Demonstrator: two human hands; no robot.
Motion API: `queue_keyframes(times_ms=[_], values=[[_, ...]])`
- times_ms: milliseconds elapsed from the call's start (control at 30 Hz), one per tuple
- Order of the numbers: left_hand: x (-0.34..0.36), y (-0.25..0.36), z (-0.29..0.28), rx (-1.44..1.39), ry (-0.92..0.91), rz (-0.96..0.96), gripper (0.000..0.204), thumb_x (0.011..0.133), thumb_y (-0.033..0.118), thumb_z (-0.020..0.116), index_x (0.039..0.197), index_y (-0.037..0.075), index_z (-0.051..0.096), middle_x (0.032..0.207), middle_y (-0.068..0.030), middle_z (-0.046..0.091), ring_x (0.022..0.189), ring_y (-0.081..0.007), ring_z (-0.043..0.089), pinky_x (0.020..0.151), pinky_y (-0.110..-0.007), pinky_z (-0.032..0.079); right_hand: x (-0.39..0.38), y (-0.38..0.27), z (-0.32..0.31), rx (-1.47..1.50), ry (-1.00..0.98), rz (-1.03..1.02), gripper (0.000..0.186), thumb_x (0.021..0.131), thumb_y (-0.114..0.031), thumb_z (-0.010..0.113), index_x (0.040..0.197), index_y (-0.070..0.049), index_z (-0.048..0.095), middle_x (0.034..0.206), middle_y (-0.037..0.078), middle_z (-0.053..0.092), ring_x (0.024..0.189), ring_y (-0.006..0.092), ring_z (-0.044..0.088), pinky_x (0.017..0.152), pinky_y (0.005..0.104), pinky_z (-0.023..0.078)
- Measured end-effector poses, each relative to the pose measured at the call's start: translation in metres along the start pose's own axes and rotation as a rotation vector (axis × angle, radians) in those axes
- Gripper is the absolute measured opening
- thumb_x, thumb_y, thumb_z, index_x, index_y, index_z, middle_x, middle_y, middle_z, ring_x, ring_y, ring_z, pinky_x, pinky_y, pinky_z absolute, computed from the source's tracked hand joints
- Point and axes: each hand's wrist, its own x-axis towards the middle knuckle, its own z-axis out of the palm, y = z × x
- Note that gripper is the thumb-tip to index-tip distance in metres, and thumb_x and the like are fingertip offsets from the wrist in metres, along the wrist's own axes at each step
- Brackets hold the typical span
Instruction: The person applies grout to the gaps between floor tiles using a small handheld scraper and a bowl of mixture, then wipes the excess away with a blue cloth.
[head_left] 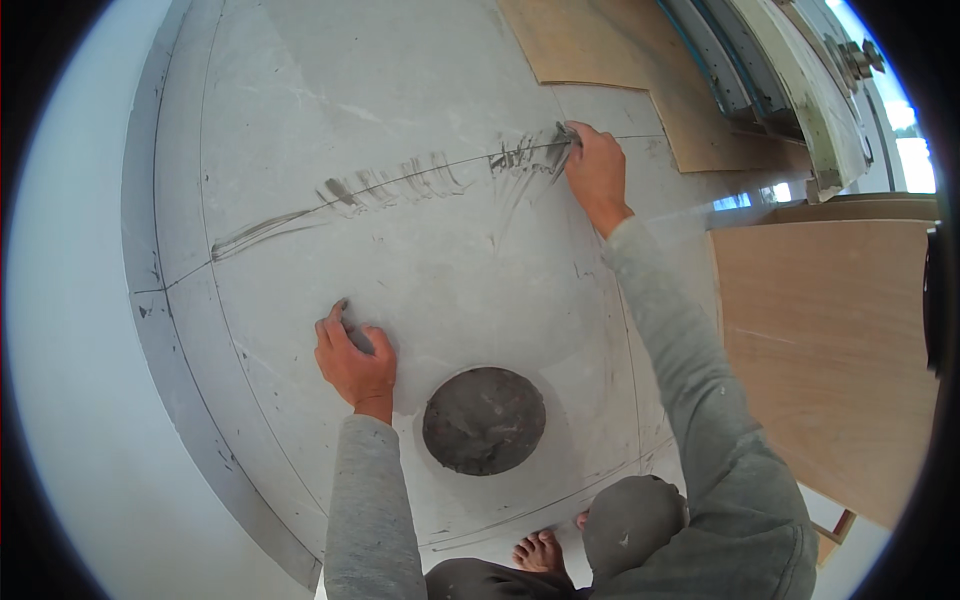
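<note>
Across the floor, a smeared joint runs to the left edge; a dark disc lies on its near side. Left hand, nearer that edge: fingers curled. Right hand: fingers bunched at the joint. Neither's grip can be told.

Watching from afar, I count two bare hands, one left hand and one right hand; two grey sleeves; one round dark mass; one grey lump at the left palm; one bare foot; one flat brown sheet; and one large wooden panel. How many pieces the right fingers cover, I cannot tell.
</note>
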Motion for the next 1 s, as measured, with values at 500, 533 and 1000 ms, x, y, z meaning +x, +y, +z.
queue_keyframes(times_ms=[500, 533, 1000], values=[[0.002, 0.006, 0.002, 0.002, -0.027, 0.002, 0.045, 0.085, 0.014, 0.061, 0.129, 0.006, 0.061, 0.105, -0.0083, 0.058, 0.088, -0.0269, 0.059, 0.083, -0.042, 0.047, -0.004, -0.024, 0.034, -0.239, 0.051, -0.002, 0.027, 0.087, -0.002, 0.066, 0.113, -0.007, 0.073, 0.101, 0.021, 0.074, 0.098, 0.0402, 0.070, 0.084, 0.0483, 0.056], [0.001, 0.003, -0.001, 0.008, -0.027, -0.007, 0.045, 0.085, 0.015, 0.061, 0.129, 0.006, 0.061, 0.105, -0.0081, 0.058, 0.089, -0.0269, 0.059, 0.083, -0.042, 0.047, -0.012, -0.039, 0.036, -0.017, -0.008, -0.037, 0.026, 0.087, -0.003, 0.066, 0.112, -0.006, 0.072, 0.101, 0.021, 0.074, 0.096, 0.0401, 0.070, 0.084, 0.0481, 0.056], [0.001, 0.003, 0.002, -0.015, -0.033, -0.031, 0.047, 0.082, 0.019, 0.062, 0.128, 0.011, 0.063, 0.101, -0.0061, 0.058, 0.089, -0.0266, 0.060, 0.084, -0.042, 0.047, -0.001, -0.098, 0.062, -0.137, -0.055, 0.043, 0.016, 0.089, -0.004, 0.060, 0.100, -0.003, 0.071, 0.090, 0.020, 0.074, 0.090, 0.0395, 0.073, 0.078, 0.0486, 0.059]])
